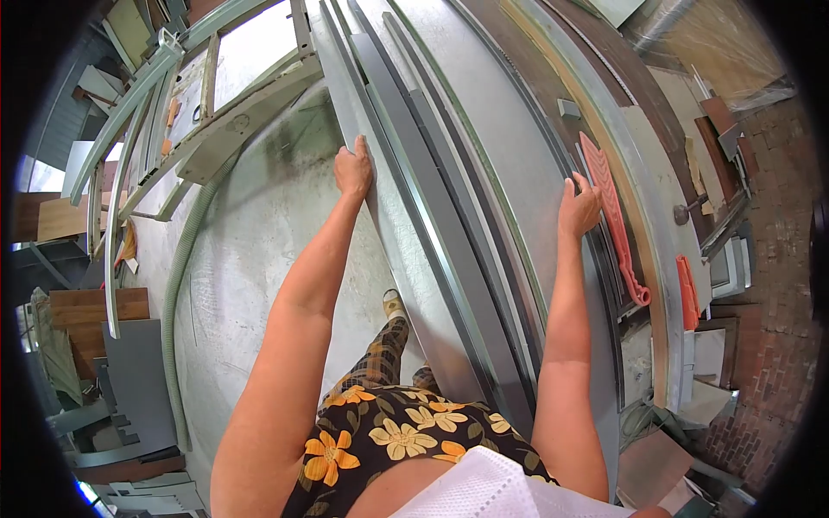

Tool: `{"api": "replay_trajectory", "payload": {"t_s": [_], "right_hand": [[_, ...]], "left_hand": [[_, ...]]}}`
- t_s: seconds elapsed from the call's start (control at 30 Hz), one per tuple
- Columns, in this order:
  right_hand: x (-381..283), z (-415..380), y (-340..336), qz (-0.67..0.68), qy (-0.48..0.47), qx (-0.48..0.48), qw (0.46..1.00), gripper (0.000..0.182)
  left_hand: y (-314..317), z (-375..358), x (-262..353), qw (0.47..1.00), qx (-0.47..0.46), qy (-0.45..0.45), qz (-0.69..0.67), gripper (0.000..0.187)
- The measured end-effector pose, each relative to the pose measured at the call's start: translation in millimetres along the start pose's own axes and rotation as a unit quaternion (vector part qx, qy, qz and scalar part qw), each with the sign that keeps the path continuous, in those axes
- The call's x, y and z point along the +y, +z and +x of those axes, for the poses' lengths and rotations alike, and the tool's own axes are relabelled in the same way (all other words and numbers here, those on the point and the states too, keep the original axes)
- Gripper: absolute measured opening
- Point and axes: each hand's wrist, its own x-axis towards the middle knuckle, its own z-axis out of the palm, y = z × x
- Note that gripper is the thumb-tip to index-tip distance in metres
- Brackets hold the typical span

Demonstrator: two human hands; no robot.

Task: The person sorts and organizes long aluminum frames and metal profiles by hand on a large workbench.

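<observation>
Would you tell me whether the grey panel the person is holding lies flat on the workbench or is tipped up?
Flat: the grey panel lies along the workbench, left hand on its near edge, right hand on its far side.

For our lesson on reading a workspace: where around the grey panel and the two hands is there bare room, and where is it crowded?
Bare concrete floor lies left of the left hand, up to the green hose. The grey panel is bare between the hands. Beside the right hand it is crowded: red push stick, rails, offcuts.

Red push stick [615, 216] right of centre; green hose [179, 285] left; wood offcuts [95, 311] lower left; brick floor [777, 259] far right.
</observation>
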Motion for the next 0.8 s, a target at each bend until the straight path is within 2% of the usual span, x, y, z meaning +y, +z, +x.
{"api": "replay_trajectory", "payload": {"t_s": [0.4, 0.5, 0.6, 0.8], "right_hand": [[-31.8, 26.4, 27.5, -0.027, -0.029, -0.003, 0.999, 0.026], [-41.9, 32.3, 34.2, -0.023, -0.029, 0.002, 0.999, 0.027], [-51.7, 37.9, 42.0, -0.024, -0.034, 0.015, 0.999, 0.028], [-76.1, 53.8, 58.7, -0.025, -0.023, 0.016, 0.999, 0.033]], "left_hand": [[7.2, 38.3, -2.6, 1.0, -0.014, 0.008, -0.001, 0.063], [11.0, 48.1, -3.2, 1.0, 0.0, 0.018, -0.014, 0.07], [10.6, 54.0, -0.1, 1.0, -0.008, 0.01, 0.007, 0.064], [17.9, 70.8, -1.8, 1.0, 0.0, 0.014, -0.008, 0.063]]}}
